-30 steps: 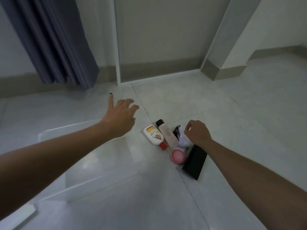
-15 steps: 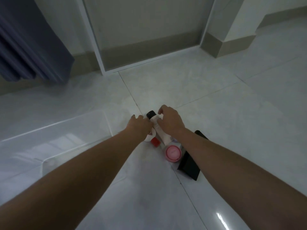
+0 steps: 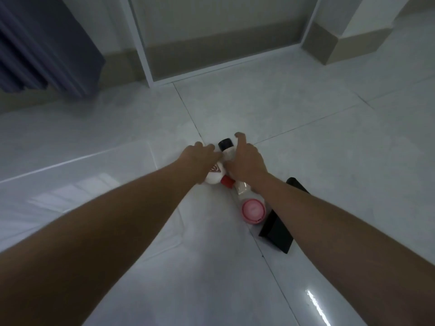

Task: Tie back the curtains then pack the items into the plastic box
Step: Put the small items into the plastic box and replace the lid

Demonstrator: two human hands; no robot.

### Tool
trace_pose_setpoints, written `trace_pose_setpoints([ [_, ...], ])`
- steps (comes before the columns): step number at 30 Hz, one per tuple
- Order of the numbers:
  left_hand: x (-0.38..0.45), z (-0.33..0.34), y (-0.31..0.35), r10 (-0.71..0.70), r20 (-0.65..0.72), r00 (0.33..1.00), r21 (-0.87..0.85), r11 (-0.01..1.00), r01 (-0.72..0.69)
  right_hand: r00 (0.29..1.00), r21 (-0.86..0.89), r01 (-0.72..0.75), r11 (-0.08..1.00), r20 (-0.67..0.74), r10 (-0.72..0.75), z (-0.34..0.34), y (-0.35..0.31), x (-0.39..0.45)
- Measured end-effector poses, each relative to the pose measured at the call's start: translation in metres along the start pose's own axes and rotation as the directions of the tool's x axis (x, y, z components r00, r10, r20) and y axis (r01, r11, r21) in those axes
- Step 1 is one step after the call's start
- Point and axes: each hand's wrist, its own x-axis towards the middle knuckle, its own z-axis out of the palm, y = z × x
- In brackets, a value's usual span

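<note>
Two bare forearms reach in from the lower edge, one from 7 o'clock and one from 4 o'clock, long and slender, narrowing toward the wrists. No sleeve, cuff, watch, bracelet or ring shows anywhere on them. The left hand [image 3: 202, 158] and right hand [image 3: 244, 161] are ungloved, seen from the back, with knuckles and tendons faintly outlined. The light is dim and the fingertips are too small and blurred to tell anything about the nails.
</note>
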Motion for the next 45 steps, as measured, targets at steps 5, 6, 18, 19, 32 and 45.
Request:
trace_pose_setpoints([
  [5, -0.034, -0.038, -0.047, -0.016, -0.254, 0.967, -0.316, 0.946, -0.067, 0.985, 0.174, -0.076, 0.982, -0.139, 0.1, -0.035, -0.028, 0.009],
  [6, -0.046, -0.048, -0.057, -0.061, -0.319, 0.946, -0.395, 0.916, -0.074, 0.979, 0.203, -0.077, 0.976, -0.171, 0.113, -0.043, -0.034, 0.011],
  [18, -0.21, -0.004, -0.098, -0.608, -0.02, 0.794, -0.952, 0.253, 0.17, 0.97, 0.648, 0.242, 0.722, -0.177, -0.166, -0.077, -0.166, -0.075],
  [19, -0.215, 0.008, -0.096, -0.599, 0.038, 0.799, -0.965, 0.185, 0.184, 0.967, 0.657, 0.252, 0.71, -0.138, -0.215, -0.076, -0.172, -0.083],
  [32, -0.201, 0.092, -0.088, -0.414, 0.511, 0.754, -0.85, -0.373, 0.371, 0.903, 0.251, 0.209, 0.945, 0.322, -0.285, -0.011, -0.192, -0.123],
  [45, -0.17, 0.119, -0.086, -0.424, 0.549, 0.721, -0.831, -0.185, 0.524, 0.833, -0.302, 0.498, 0.813, 0.427, -0.352, 0.035, -0.196, -0.132],
])
